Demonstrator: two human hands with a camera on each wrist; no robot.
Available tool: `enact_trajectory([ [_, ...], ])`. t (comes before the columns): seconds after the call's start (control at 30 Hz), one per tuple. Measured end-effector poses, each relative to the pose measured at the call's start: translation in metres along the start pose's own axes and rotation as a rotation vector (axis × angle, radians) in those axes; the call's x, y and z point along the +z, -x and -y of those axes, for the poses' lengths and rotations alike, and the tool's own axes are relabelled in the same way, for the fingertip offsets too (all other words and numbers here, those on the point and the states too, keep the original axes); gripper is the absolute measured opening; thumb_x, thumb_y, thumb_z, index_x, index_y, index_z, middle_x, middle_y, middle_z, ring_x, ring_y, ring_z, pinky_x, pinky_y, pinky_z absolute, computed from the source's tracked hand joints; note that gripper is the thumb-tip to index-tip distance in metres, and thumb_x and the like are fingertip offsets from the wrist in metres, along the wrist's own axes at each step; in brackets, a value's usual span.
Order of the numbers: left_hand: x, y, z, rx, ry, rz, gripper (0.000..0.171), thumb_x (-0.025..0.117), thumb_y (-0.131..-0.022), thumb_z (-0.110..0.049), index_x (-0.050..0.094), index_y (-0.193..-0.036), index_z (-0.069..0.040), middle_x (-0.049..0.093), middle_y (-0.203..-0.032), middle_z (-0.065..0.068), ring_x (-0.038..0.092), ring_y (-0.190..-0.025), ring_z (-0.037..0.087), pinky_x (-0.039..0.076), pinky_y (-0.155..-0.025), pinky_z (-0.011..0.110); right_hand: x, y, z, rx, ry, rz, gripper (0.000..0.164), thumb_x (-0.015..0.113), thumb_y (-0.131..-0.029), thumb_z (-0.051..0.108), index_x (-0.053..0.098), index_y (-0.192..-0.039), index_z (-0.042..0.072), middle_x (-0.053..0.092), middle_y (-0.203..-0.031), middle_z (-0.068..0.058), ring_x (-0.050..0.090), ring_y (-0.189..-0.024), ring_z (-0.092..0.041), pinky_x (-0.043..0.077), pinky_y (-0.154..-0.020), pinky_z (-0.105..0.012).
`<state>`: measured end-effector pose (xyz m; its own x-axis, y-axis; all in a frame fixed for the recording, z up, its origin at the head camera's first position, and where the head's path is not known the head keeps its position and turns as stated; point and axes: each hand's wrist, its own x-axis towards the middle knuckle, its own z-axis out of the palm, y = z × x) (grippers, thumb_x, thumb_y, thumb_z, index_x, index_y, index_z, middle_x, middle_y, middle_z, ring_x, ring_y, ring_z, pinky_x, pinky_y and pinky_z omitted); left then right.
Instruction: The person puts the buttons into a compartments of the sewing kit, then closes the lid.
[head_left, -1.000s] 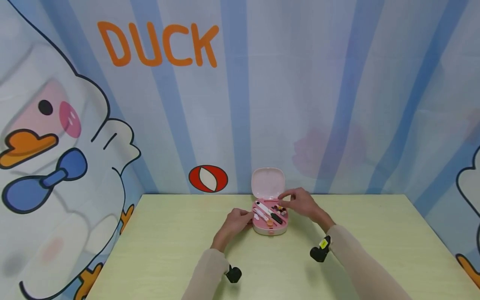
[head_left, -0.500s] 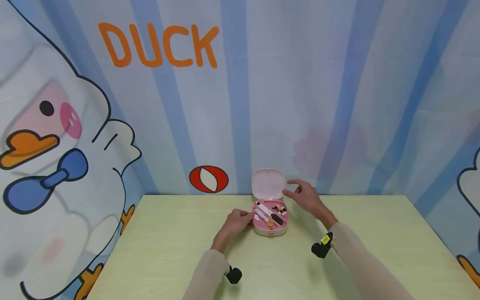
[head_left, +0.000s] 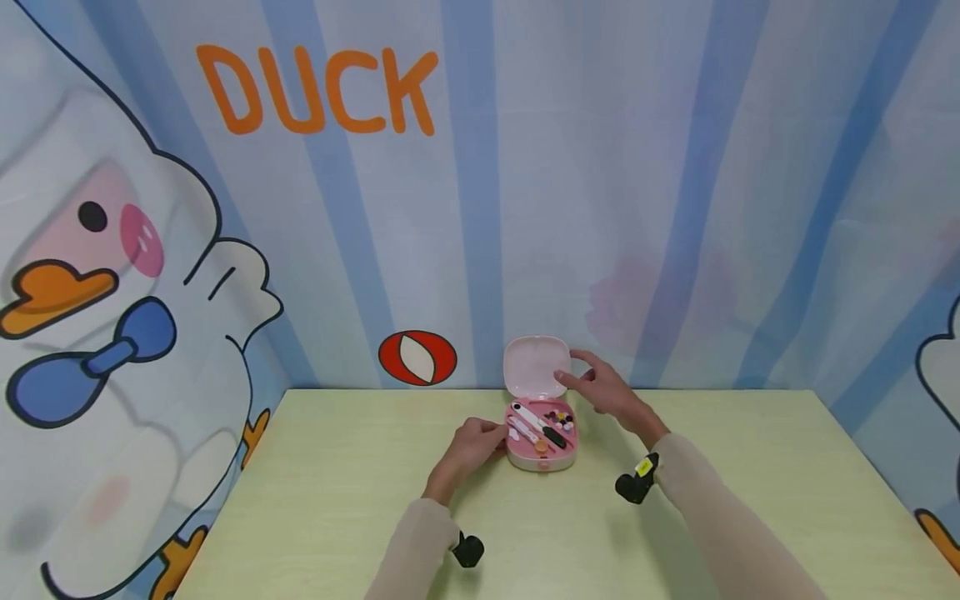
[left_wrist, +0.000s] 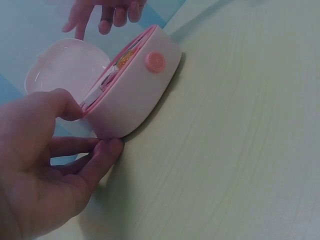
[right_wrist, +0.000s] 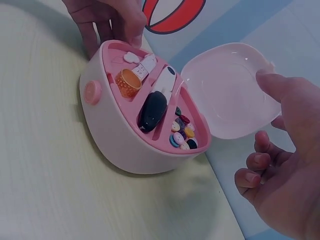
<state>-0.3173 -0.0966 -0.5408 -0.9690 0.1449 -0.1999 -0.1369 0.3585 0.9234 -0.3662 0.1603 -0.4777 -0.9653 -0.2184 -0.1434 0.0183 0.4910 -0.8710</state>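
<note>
A pink and white sewing box (head_left: 542, 460) stands on the table with its lid (head_left: 536, 367) raised. My left hand (head_left: 471, 446) holds the box's left side, thumb at the rim and fingers low on the wall, as the left wrist view shows. My right hand (head_left: 611, 392) pinches the lid's right edge, thumb on the inner face and index finger partly hidden behind it; the other fingers are loosely bent. In the box's compartments lie an orange thimble (right_wrist: 128, 83), a white printed tape (right_wrist: 145, 67), a white tool with a black end (right_wrist: 154, 110) and several colourful buttons (right_wrist: 184, 132).
The box stands near the back edge of the pale wooden table (head_left: 337, 500). Behind it hangs a blue striped cloth (head_left: 600, 167) with a duck print. A pink round catch (right_wrist: 92, 92) is on the box's front.
My right hand has left the box's back right corner, moved up and away, then come back left to the lid's right edge. My left hand stays on the box.
</note>
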Motion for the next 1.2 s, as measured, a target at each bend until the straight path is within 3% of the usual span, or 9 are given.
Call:
enact_trajectory([
  [0.23,-0.001,-0.001,0.001,0.002,0.005,0.003,0.040,0.060,-0.105,-0.026,0.069,-0.125,0.007,0.071,-0.105,0.008,0.067,-0.094,0.017,0.059,-0.088,0.032,-0.002,0.004,-0.002,-0.013,-0.053,0.017,0.078,0.061,-0.100,0.057,0.031,-0.161,0.019,0.053,-0.135,-0.021,0.049,-0.130,-0.044,0.046,-0.100,-0.068],
  [0.33,-0.001,0.000,0.001,0.006,0.004,0.003,0.040,0.060,-0.105,-0.026,0.069,-0.125,0.007,0.071,-0.105,0.008,0.067,-0.093,0.017,0.059,-0.088,0.032,-0.004,0.006,-0.004,-0.029,-0.081,0.025,0.077,0.060,-0.099,0.062,0.034,-0.158,0.021,0.054,-0.137,-0.021,0.050,-0.123,-0.044,0.052,-0.084,-0.053],
  [0.47,-0.001,0.000,0.001,0.011,0.003,0.005,0.039,0.060,-0.105,-0.026,0.070,-0.125,0.007,0.072,-0.105,0.007,0.067,-0.093,0.015,0.059,-0.087,0.031,-0.005,0.007,-0.009,-0.044,-0.102,0.019,0.073,0.055,-0.097,0.068,0.039,-0.152,0.021,0.055,-0.137,-0.020,0.049,-0.110,-0.043,0.038,-0.063,-0.038],
  [0.57,0.000,0.000,0.001,0.012,0.005,0.005,0.039,0.059,-0.105,-0.026,0.070,-0.125,0.007,0.072,-0.105,0.008,0.067,-0.093,0.015,0.059,-0.087,0.030,-0.004,0.010,-0.012,-0.052,-0.104,0.005,0.070,0.053,-0.097,0.070,0.043,-0.145,0.020,0.056,-0.138,-0.018,0.051,-0.116,-0.043,0.045,-0.071,-0.039],
  [0.63,0.000,0.000,0.001,0.012,0.003,0.003,0.040,0.059,-0.105,-0.026,0.069,-0.125,0.007,0.072,-0.106,0.008,0.067,-0.093,0.015,0.059,-0.087,0.031,-0.003,0.014,-0.014,-0.065,-0.097,-0.007,0.066,0.053,-0.098,0.069,0.046,-0.140,0.020,0.057,-0.138,-0.017,0.051,-0.123,-0.043,0.050,-0.080,-0.048],
  [0.77,0.001,0.000,0.000,-0.001,0.006,-0.007,0.040,0.059,-0.106,-0.026,0.070,-0.125,0.007,0.072,-0.105,0.008,0.067,-0.092,0.015,0.059,-0.086,0.030,0.000,0.024,-0.017,-0.157,-0.052,-0.033,0.050,0.059,-0.101,0.058,0.052,-0.130,0.018,0.060,-0.130,-0.016,0.054,-0.123,-0.042,0.051,-0.089,-0.055],
  [0.9,0.001,-0.001,0.001,-0.007,0.017,-0.009,0.039,0.058,-0.106,-0.026,0.069,-0.124,0.007,0.072,-0.105,0.008,0.066,-0.090,0.015,0.059,-0.085,0.030,0.004,0.033,-0.020,-0.252,-0.025,-0.053,0.037,0.064,-0.103,0.045,0.055,-0.124,0.016,0.063,-0.124,-0.012,0.059,-0.116,-0.039,0.051,-0.088,-0.048],
  [1.07,0.002,0.000,-0.001,-0.002,0.064,-0.016,0.040,0.048,-0.107,-0.024,0.070,-0.116,0.008,0.071,-0.099,0.009,0.068,-0.088,0.015,0.060,-0.085,0.032,0.009,0.042,-0.029,-0.302,0.002,-0.073,0.033,0.070,-0.100,0.038,0.059,-0.120,0.014,0.065,-0.123,-0.008,0.059,-0.115,-0.033,0.049,-0.084,-0.039],
  [1.2,0.001,0.000,-0.002,-0.002,0.083,-0.036,0.052,0.042,-0.109,-0.036,0.071,-0.108,0.007,0.070,-0.090,0.008,0.068,-0.082,0.014,0.060,-0.083,0.031,0.014,0.050,-0.037,-0.339,0.038,-0.084,0.033,0.077,-0.096,0.033,0.062,-0.117,0.013,0.064,-0.117,-0.006,0.059,-0.098,-0.029,0.048,-0.076,-0.033],
])
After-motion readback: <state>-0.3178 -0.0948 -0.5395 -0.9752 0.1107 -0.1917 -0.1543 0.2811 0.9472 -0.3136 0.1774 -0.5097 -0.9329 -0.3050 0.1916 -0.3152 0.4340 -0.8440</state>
